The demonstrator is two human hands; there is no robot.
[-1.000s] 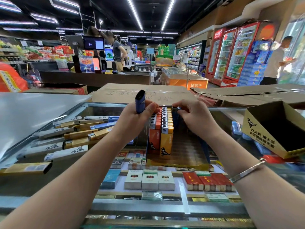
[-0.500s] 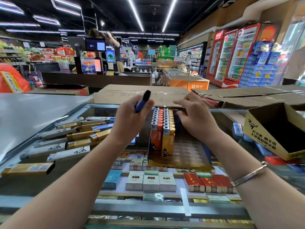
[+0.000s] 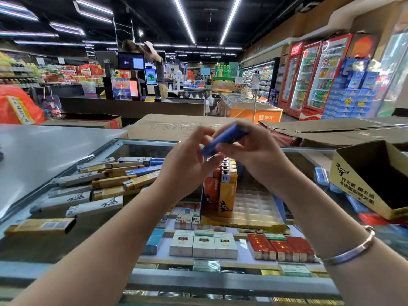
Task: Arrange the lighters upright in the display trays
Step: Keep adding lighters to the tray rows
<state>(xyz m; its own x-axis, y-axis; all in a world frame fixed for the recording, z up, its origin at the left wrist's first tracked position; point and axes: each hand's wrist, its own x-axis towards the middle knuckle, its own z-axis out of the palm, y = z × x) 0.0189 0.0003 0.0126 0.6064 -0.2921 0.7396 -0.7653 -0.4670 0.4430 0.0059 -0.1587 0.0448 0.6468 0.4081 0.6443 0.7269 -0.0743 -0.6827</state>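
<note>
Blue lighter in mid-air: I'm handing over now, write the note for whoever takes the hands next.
Left hand and right hand both pinch the blue lighter, tilted above the display tray.
Done: orange and yellow lighters stand upright in two rows at the tray's left; the rest of its slots are bare.
Left: stand the blue one in a slot, then the loose lighters lying flat on the glass counter. An open carton sits at right.
</note>
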